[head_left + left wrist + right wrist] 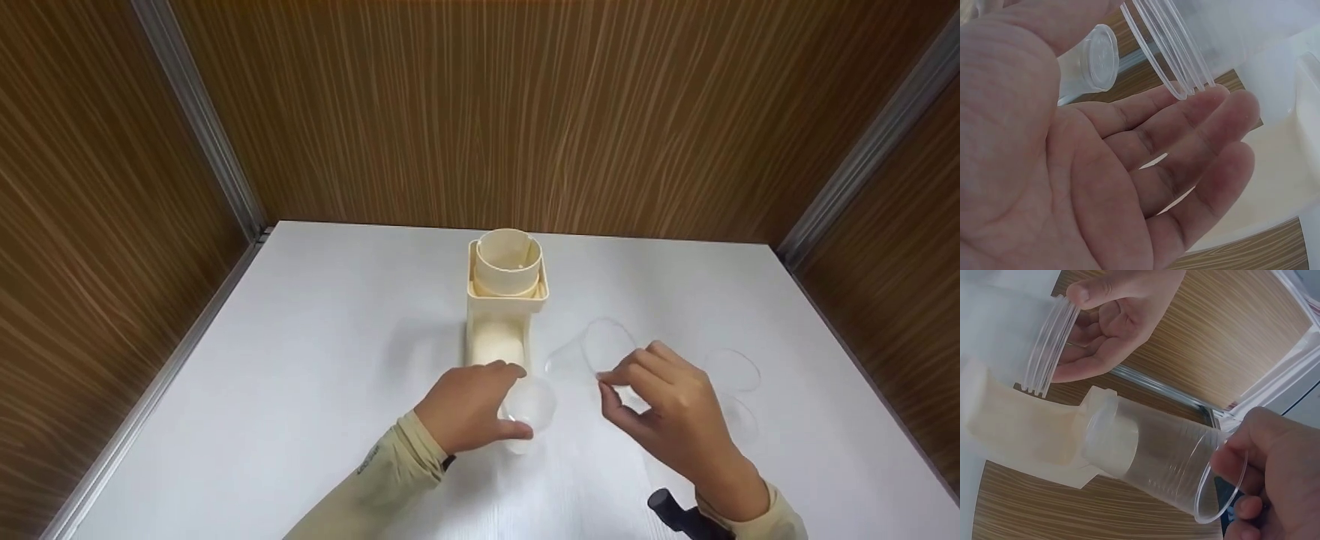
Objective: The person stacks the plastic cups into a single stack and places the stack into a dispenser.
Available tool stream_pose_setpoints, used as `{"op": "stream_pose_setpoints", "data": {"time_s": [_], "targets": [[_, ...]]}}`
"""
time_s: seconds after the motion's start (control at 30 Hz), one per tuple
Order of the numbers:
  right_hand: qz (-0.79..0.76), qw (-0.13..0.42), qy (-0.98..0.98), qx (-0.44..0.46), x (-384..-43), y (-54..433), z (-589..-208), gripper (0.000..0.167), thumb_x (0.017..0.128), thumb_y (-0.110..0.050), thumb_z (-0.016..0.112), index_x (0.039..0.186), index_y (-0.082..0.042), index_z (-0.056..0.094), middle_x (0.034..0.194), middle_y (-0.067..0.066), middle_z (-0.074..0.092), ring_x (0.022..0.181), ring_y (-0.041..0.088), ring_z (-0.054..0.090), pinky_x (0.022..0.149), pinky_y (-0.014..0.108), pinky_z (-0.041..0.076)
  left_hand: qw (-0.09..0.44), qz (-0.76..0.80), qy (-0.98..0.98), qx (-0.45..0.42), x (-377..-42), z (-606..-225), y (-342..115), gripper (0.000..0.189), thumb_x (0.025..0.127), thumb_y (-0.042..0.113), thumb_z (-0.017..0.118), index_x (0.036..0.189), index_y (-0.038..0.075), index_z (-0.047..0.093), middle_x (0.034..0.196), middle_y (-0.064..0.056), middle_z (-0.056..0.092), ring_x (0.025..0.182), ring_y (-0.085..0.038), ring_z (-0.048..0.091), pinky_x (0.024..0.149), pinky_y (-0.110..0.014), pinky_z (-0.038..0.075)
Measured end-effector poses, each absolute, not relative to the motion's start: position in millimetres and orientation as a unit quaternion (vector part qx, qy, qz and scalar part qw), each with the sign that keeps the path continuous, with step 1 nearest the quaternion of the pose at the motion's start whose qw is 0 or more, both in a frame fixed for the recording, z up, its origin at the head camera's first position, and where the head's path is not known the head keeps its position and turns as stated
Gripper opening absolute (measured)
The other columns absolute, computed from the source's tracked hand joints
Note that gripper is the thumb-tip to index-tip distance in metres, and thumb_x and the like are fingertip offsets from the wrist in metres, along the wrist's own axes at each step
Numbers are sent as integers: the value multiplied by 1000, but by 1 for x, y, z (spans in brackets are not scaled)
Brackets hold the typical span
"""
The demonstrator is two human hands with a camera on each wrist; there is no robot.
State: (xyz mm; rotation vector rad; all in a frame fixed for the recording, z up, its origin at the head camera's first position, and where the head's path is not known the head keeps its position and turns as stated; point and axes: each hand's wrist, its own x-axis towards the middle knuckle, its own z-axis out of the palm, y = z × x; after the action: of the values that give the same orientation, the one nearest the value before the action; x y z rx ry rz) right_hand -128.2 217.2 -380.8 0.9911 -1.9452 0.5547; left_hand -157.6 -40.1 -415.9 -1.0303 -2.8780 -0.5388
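Note:
My left hand (472, 409) grips a short stack of clear plastic cups (1047, 343) by the rims, thumb on one side and fingers on the other. Several rims sit nested in the left wrist view. My right hand (667, 405) pinches the rim of a single clear plastic cup (1168, 455) between thumb and fingertips. This cup lies tilted sideways, its base toward the cream plastic stand (499, 341). On top of the stand sits an open round tube (508, 274), upright in a square collar. The stack overlaps the stand's near end in the head view.
Faint clear round rims (739, 369) show on the white table (300, 360) to the right of my right hand. Wood-grain panels (480, 112) with metal edging (202, 112) enclose the table at the back and both sides.

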Motion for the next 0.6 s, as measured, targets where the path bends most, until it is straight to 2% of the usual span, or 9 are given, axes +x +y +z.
{"op": "stream_pose_setpoints", "data": {"time_s": [0.2,0.4,0.53,0.6], "targets": [[206,411,-765,451,-128,205,-385,14,89,-8,62,81,-12,72,75,-6,66,62,10,47,56,19,39,24,-178,-925,-335,-157,-416,-42,67,82,48,85,133,10,64,117,-3,72,99,-20,70,83,-40,57],[187,370,-764,495,-131,201,-392,12,91,-7,63,86,-13,71,80,-8,65,67,9,49,59,19,41,33,-178,-924,-338,-157,-415,-39,89,78,50,88,146,8,48,115,-4,74,88,-18,71,76,-39,58],[172,343,-769,511,-132,202,-396,13,97,-10,61,90,-14,72,83,-9,65,69,8,50,59,19,43,29,-184,-925,-331,-157,-416,-38,105,77,50,89,156,6,35,98,-2,73,71,-13,64,68,-35,56],[165,335,-770,517,-132,202,-398,9,95,-8,65,92,-14,72,84,-9,64,69,8,50,59,18,43,23,-192,-925,-328,-157,-417,-38,111,77,49,89,160,6,29,92,-1,71,68,-11,60,67,-34,55]]}}
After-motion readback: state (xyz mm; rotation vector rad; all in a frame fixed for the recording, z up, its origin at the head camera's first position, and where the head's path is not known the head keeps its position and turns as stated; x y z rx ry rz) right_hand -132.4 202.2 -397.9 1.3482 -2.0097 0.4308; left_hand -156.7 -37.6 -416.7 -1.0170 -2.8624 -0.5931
